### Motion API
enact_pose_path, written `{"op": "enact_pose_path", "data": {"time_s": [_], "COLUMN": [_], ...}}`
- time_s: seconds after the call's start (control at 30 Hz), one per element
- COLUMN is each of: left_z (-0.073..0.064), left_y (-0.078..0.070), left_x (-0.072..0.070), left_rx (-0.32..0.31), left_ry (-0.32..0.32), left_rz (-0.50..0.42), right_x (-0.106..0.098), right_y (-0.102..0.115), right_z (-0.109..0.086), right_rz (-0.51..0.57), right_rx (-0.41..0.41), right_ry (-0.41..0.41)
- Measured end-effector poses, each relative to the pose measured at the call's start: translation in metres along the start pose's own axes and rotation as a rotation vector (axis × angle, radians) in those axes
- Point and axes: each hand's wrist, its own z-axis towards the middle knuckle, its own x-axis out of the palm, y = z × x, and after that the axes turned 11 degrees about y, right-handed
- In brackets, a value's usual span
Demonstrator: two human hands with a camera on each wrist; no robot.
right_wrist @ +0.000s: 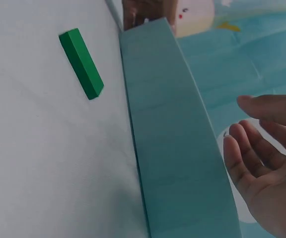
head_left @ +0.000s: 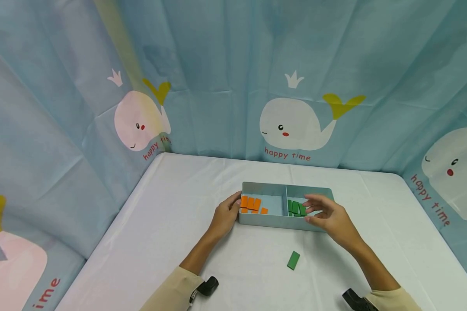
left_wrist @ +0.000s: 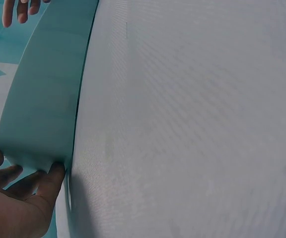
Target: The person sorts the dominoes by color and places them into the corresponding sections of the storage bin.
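A light blue two-compartment box (head_left: pixel 270 221) stands on the white table. Several orange blocks (head_left: pixel 251 203) lie in its left compartment, several green blocks (head_left: pixel 295 207) in its right one. At the box's left end my left hand (head_left: pixel 224 217) grips the wall, fingertips against the end and thumb by the rim, as the left wrist view also shows. Over the right compartment hovers my right hand (head_left: pixel 332 218), thumb and fingers apart and holding nothing. A single green block (head_left: pixel 293 260) lies on the table in front of the box; the right wrist view shows its long shape.
White cloth covers the table (head_left: pixel 171 194). Behind and beside it hangs a blue curtain (head_left: pixel 218 86) printed with whales. Black wrist cameras sit at both cuffs.
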Motion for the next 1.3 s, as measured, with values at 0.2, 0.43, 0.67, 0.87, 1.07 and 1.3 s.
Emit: {"op": "enact_pose_path", "data": {"time_s": [0.2,0.43,0.67,0.87,1.07,1.3], "left_z": [-0.001,-0.001,-0.002,-0.002,-0.003,-0.002], "left_y": [-0.001,0.000,0.001,0.000,-0.001,-0.001], "left_x": [-0.001,-0.001,-0.001,-0.001,0.000,-0.001], "left_rx": [0.005,-0.003,0.008,0.016,0.018,0.018], "left_ry": [0.007,0.010,0.008,0.008,0.002,0.003], "left_rz": [-0.006,-0.014,-0.013,-0.015,-0.017,-0.014], "right_x": [0.007,0.015,0.024,0.032,0.039,0.042], "right_y": [0.002,-0.001,-0.004,-0.008,-0.014,-0.017], "right_z": [-0.010,-0.020,-0.029,-0.035,-0.041,-0.047], "right_rz": [0.023,0.044,0.085,0.138,0.125,0.111], "right_rx": [-0.011,-0.005,0.050,0.083,0.087,0.112], "right_ry": [0.017,0.041,0.086,0.153,0.209,0.279]}}
